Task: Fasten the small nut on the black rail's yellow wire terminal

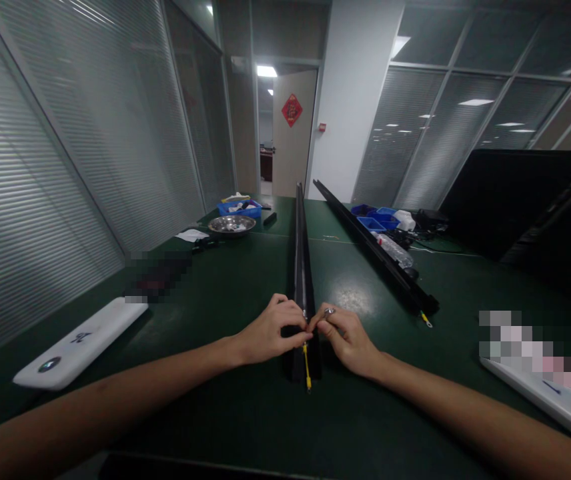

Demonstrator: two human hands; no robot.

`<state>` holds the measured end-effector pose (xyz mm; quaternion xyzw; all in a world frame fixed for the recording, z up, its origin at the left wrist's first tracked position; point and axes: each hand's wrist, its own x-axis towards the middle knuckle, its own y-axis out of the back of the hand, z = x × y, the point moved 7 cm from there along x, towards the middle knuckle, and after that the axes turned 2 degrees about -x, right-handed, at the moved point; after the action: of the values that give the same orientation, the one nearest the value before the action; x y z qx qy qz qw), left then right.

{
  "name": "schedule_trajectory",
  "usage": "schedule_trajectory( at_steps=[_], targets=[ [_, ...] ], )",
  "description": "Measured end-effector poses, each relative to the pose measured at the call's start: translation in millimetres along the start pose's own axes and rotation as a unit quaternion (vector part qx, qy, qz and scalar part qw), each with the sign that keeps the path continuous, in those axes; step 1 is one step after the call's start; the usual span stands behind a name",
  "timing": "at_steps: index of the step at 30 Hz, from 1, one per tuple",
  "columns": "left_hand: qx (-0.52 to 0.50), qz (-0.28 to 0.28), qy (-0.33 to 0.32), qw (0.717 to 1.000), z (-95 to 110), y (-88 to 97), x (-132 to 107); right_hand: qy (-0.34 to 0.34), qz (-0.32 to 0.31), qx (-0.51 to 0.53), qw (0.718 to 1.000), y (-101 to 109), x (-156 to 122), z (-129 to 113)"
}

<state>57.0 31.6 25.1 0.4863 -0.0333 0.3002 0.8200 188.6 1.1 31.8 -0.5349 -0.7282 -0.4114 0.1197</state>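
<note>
A long black channel rail (301, 267) lies lengthwise on the green table, its near end in front of me. Over that end my left hand (275, 328) and my right hand (346, 339) meet, fingertips pinched together at the rail's middle. Whatever sits between the fingertips is too small or covered to make out. From under them a short yellow wire (307, 368) with a ring terminal runs toward me. A ring shows on a finger of my right hand. To the right lies a second black rail (375, 250), with a yellow-green wire (425, 320) at its near end.
A white panel (83, 343) lies left, another white panel (540, 387) right. Farther off are a metal bowl (232, 225), a blue tray (240, 209), blue bins (378, 219) and a clear plastic bag (394, 251). A large black screen (510, 200) stands at the right.
</note>
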Motion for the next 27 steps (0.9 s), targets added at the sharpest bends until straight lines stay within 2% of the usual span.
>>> schedule_trajectory(
  at_steps=[27],
  targets=[
    [0.001, -0.001, -0.001, 1.0, 2.1, 1.8, -0.3, -0.001, 0.001, -0.026, 1.0, -2.5, -2.9, 0.9]
  ],
)
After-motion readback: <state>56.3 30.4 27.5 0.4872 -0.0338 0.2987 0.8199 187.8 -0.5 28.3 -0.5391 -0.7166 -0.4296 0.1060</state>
